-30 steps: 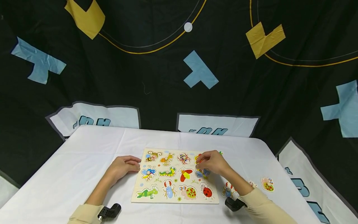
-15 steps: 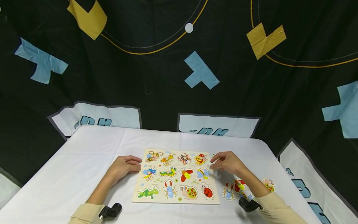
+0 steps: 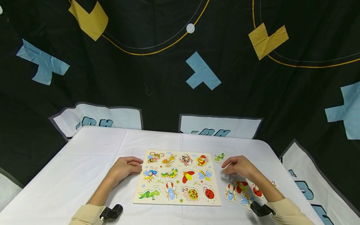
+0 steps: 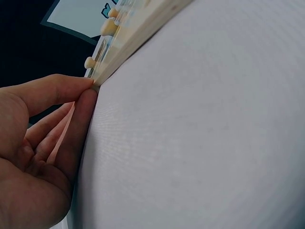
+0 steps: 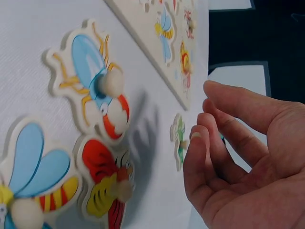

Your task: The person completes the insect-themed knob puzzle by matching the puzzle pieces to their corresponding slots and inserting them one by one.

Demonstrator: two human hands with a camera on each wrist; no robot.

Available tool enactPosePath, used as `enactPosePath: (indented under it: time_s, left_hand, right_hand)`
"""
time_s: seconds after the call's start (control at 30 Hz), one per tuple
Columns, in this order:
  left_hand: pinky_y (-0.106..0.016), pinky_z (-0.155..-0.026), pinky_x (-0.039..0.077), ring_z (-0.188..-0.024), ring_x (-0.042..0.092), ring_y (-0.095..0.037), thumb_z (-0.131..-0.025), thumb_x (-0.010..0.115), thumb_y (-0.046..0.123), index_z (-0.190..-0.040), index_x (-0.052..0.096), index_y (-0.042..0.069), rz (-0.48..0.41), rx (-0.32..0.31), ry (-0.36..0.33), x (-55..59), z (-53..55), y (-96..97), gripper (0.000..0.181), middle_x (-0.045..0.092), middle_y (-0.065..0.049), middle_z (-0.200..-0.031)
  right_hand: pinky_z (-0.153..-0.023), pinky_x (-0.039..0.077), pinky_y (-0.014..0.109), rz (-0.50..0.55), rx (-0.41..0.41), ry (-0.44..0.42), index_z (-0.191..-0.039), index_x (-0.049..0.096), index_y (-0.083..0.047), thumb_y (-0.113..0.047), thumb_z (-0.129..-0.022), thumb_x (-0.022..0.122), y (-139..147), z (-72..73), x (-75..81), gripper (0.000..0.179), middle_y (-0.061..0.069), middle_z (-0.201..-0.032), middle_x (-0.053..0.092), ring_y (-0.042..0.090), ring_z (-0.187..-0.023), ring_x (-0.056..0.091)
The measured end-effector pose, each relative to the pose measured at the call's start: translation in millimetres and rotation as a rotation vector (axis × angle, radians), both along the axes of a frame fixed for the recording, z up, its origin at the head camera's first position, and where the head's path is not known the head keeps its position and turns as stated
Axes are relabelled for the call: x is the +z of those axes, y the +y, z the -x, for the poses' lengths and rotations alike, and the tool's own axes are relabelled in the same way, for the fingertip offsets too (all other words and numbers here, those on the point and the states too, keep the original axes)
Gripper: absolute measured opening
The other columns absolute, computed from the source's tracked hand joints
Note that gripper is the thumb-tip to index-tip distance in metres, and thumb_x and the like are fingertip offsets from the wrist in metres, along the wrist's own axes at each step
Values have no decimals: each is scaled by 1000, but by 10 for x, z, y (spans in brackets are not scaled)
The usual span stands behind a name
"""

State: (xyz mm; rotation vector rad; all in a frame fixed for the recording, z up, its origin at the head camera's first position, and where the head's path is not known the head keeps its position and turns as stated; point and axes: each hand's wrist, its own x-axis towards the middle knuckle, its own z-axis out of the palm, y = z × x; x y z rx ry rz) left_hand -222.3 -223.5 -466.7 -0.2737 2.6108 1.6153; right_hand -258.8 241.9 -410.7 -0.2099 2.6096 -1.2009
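Observation:
My left hand (image 3: 127,168) pinches the left edge of the wooden insect puzzle board (image 3: 180,200). In the left wrist view, thumb and finger meet at the board's edge, close over the cloth. My right hand (image 3: 239,167) hovers to the right of the board, holding nothing, its fingers loosely curved. Nearest to its fingertips lies a green frog piece (image 3: 219,157). Below it on the cloth are a blue stag beetle piece (image 5: 88,62), a red winged insect piece (image 5: 97,176), a blue-winged bee piece (image 5: 38,162) and a ladybug piece (image 3: 256,190).
Wooden knobs stick up from the loose pieces and from some on the board, such as a bee (image 3: 154,157) and a caterpillar (image 3: 169,172). A snail piece (image 3: 274,183) shows beyond the right forearm. White cloth covers the table (image 3: 92,150); a black curtain (image 3: 157,84) hangs behind.
My right hand has moved off the board's top right picture, rightward and slightly towards me. The frog piece now shows whole, and the snail is mostly covered. My left hand has stayed put.

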Motion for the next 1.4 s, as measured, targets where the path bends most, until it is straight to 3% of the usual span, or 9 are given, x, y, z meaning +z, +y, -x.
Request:
enactPosePath:
  time_s: [0.4,1.03,1.4]
  left_hand:
    - [-27,-73,51,-82,66,-13,-79,82,12,-115,73,5,-5,5,-7,5,-10,2,37,77,-2,-89]
    - [-27,-71,51,-79,65,-12,-78,82,10,-114,73,2,-17,-14,20,21,-17,-1,39,76,-4,-88]
    - [-25,-72,51,-80,66,-12,-78,81,10,-113,74,4,-16,-4,9,11,-14,3,36,77,-2,-87]
  right_hand:
    - [-68,48,34,-71,15,-42,-105,74,-7,-25,-84,81,235,-29,-45,28,2,-81,69,22,-75,58]
    - [-74,50,35,-91,37,-126,-109,73,-5,-17,-81,82,523,-57,-41,32,5,-84,72,21,-77,63]
    - [-71,52,36,-52,119,-159,-106,71,1,-11,-82,77,634,-85,-93,28,7,-83,70,20,-76,62]
